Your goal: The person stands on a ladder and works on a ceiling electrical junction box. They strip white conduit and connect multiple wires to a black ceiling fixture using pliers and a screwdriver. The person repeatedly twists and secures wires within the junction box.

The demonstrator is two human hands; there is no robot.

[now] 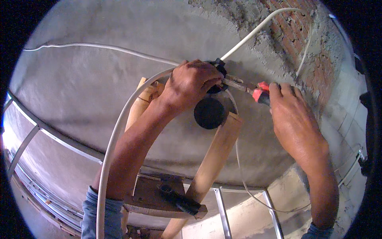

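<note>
A round black junction box sits against the grey plastered wall, with white cables running into it. My left hand is closed at the box's left side, fingertips pinched at its opening; what they grip is hidden. In my right hand is a pair of pliers with red and black handles, gripped from the right. Its metal jaws reach into the box, close to my left fingertips. Just below the box hangs a round black lid. One thick white cable curves down past my left forearm.
A wooden ladder-like stand rises below the box. On its step lies a dark tool-like object. Metal framing crosses the lower left, more studs stand below. Exposed brick shows upper right.
</note>
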